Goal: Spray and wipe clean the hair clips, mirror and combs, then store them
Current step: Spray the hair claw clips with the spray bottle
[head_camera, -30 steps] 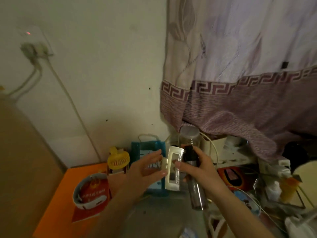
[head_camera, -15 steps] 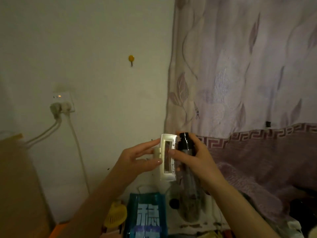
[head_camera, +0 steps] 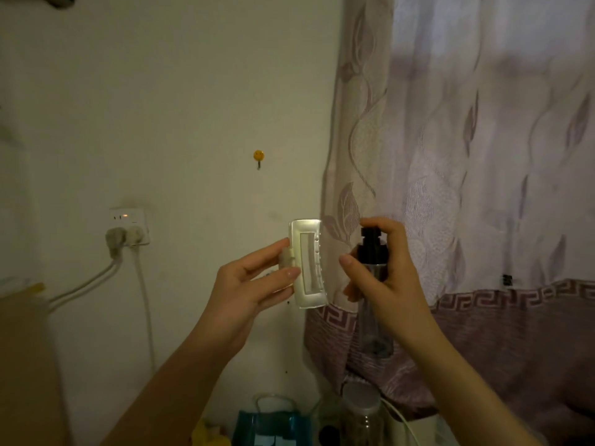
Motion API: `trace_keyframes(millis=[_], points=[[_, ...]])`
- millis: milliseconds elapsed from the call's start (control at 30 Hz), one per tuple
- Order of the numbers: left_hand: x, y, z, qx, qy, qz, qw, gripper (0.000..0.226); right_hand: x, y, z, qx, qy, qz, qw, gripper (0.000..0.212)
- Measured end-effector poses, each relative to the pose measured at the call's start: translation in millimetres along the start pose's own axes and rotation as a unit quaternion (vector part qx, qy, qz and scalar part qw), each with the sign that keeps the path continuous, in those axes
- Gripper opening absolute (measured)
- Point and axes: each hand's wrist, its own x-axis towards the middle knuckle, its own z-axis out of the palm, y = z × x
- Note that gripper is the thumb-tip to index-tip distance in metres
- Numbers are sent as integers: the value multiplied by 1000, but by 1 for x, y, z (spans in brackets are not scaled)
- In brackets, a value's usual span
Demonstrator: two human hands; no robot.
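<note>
While raised chest-high, left hand point(head_camera: 254, 284) grip pinches hair clip point(head_camera: 308, 263), right hand point(head_camera: 383, 268) grip wraps spray bottle point(head_camera: 373, 284).

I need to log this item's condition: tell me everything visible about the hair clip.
The hair clip is a pale, pearly cream rectangle, plastic by its look, with a long cut-out window and small beads of moisture along one edge. It stands upright in the air before the wall, pinched at its hinge side by the left hand. The spray bottle beside it does not touch it.

The cream rectangular hair clip point(head_camera: 307, 263) stands upright, wet with droplets. The clear spray bottle point(head_camera: 373, 284), black-capped, stands upright just to its right.
</note>
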Motion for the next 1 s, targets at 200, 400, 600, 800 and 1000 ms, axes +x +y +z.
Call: trace_keyframes(millis=[200, 400, 600, 800, 1000], points=[[-1, 2, 3, -25, -13, 2, 1000, 52, 0, -7, -2, -77, 60, -35, 995, 37], [-2, 4, 2, -34, -10, 4, 999, 54, 12, -19, -7, -145, 74, -59, 985, 34], [-4, 6, -1, -38, -10, 5, 999, 54, 14, -32, 0, -150, 67, -72, 984, 30], [-5, 12, -6, -43, -10, 8, 999, 53, 9, -36, 3, -136, 55, -63, 987, 27], [-6, 15, -7, -47, -6, 11, 999, 53, 3, -36, 4, -89, 59, -40, 994, 28]])
